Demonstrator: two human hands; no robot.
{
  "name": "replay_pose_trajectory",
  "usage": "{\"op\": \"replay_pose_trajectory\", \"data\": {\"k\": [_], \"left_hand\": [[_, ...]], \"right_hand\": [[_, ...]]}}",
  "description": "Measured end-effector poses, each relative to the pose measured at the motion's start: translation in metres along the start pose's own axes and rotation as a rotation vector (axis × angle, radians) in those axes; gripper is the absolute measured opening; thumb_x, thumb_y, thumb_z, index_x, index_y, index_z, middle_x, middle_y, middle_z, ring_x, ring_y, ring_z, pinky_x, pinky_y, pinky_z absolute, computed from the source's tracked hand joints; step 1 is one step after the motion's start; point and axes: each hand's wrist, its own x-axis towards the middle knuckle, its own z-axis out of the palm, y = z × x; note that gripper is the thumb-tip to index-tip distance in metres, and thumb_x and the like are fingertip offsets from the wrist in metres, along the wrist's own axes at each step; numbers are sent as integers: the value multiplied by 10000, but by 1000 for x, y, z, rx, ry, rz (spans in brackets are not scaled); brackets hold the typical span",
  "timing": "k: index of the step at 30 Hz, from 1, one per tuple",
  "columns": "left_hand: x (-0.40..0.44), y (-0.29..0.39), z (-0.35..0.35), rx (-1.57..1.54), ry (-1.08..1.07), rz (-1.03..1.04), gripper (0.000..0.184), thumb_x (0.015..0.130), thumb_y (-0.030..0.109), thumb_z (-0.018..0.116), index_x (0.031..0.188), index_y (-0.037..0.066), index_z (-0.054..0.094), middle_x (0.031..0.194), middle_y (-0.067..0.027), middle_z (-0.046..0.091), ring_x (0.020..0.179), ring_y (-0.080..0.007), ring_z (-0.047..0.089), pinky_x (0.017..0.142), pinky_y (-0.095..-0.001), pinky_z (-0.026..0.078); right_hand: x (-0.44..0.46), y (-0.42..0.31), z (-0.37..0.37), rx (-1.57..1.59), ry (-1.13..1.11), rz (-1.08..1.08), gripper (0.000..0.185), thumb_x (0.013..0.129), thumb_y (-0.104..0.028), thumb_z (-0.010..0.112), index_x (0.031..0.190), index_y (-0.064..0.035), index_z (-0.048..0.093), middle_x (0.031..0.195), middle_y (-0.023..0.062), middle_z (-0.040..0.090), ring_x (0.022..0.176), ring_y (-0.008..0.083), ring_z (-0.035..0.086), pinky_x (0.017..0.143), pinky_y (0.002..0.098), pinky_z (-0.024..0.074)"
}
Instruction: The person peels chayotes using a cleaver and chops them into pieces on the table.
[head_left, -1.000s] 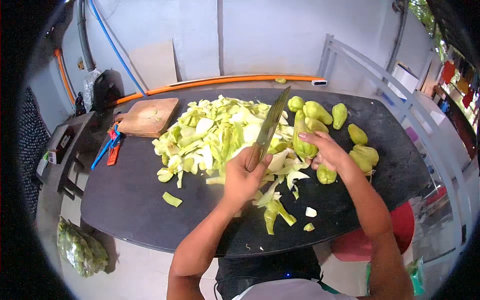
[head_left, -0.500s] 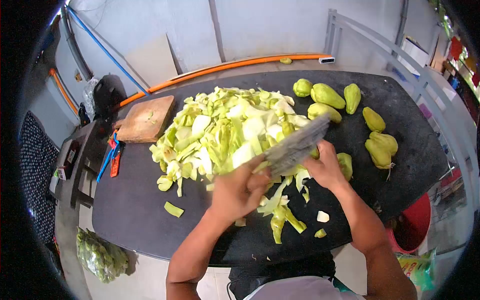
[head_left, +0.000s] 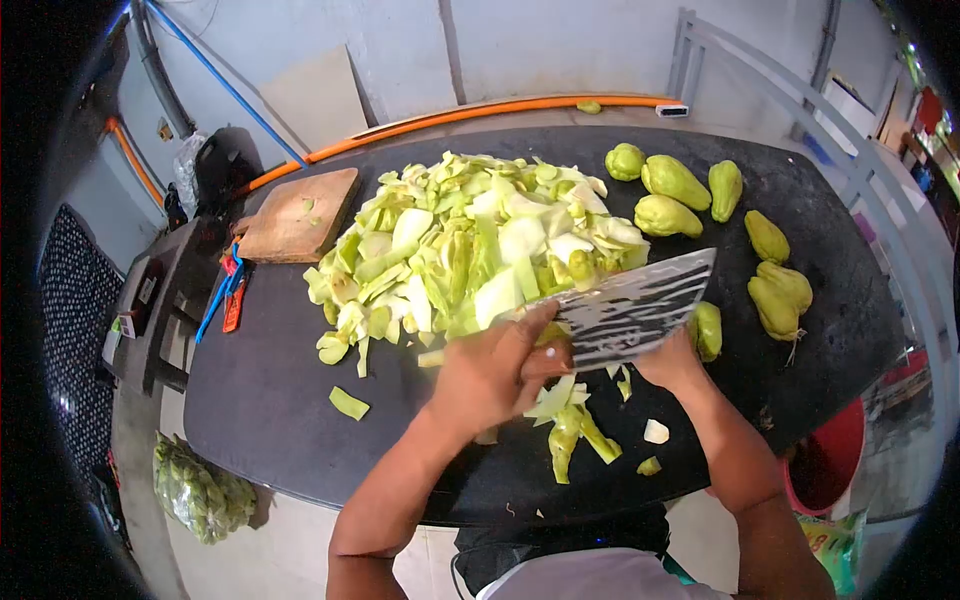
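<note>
My left hand (head_left: 485,375) is wrapped round the wooden handle of a cleaver (head_left: 640,310), its wide wet blade slanting up to the right. Behind that blade is my right hand (head_left: 672,362), closed, with its fingers mostly hidden; a bit of green showed at them a moment before, which looks like a chayote. A big heap of pale green chayote slices and pieces (head_left: 410,230) lies just beyond the blade. Peel strips (head_left: 565,445) lie below my hands. Close to the right hand sits a whole chayote (head_left: 707,332).
Several whole chayotes (head_left: 675,183) lie at the right of the black table (head_left: 270,400). A wooden chopping board (head_left: 300,215) stands at the back left, near a blue-and-red tool (head_left: 232,300). On the floor are a red bin (head_left: 835,455) and a bag of greens (head_left: 200,495).
The cleaver blade has swung to the right and now shows its flat side, covering the fingers of my right hand. The view has shifted slightly.
</note>
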Motion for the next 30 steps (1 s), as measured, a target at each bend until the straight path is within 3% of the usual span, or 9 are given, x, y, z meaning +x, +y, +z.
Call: {"op": "replay_pose_trajectory", "data": {"k": [3,7,14,16,20,23,25,26,30], "left_hand": [[2,-15,-1,44,-56,-174,425,821,122,685,1231,31,620,817,-179,670,703,-351,684,653,-418,555],[1,-32,-2,-110,-29,-344,371,844,74,649,1206,6,611,887,-195,713,805,-296,733,724,-367,563],[8,-11,-8,-182,53,-448,249,868,96,686,1087,-14,645,795,-173,685,707,-211,685,693,-333,533],[10,-6,-11,-209,65,-478,235,872,106,697,1067,-17,649,770,-180,666,661,-206,647,669,-331,519],[8,-14,-5,-183,135,-433,229,882,114,702,1058,-22,650,737,-193,639,611,-200,590,648,-326,505],[5,-15,-5,-132,157,-427,229,884,114,704,1057,-27,653,746,-202,630,597,-181,545,643,-313,501],[9,-14,-13,-137,108,-525,246,880,95,691,1086,-30,645,789,-206,663,663,-157,631,677,-304,517],[8,-18,-12,-156,119,-509,250,878,86,682,1096,-30,640,788,-200,667,690,-155,651,689,-302,520],[1,-24,-7,-272,104,-490,284,859,47,648,1136,-17,629,811,-190,682,789,-183,709,750,-320,534]], "right_hand": [[6,-9,-6,348,-85,325,466,793,-271,809,1112,16,626,1045,144,690,984,227,676,855,349,524],[16,-9,-15,473,1,199,530,823,-189,806,1255,-19,550,1128,71,634,1056,148,611,916,322,507],[21,5,-28,344,73,252,376,871,-91,750,1200,-8,587,1135,82,652,1050,156,624,939,313,512],[23,16,-32,788,130,523,333,879,-99,744,1178,-16,622,1186,84,656,1076,157,634,956,322,509],[15,-9,-12,-13,-48,21,428,820,-143,783,1224,-78,655,1282,163,597,1236,343,547,1070,413,428],[3,-46,-23,-146,38,-154,446,816,-185,780,1232,-98,648,1353,135,555,1272,316,510,1065,381,425],[-71,-56,-6,83,-274,-69,427,830,-307,745,1212,-140,653,1369,82,543,1295,283,493,1070,423,406],[-78,-77,-15,-330,-601,-573,434,826,-346,737,1205,-151,654,1355,86,543,1297,272,493,1075,443,397],[-52,-59,-27,-245,-361,-184,543,806,-291,765,1302,-146,597,1391,155,467,1307,393,451,1089,490,396]]}}
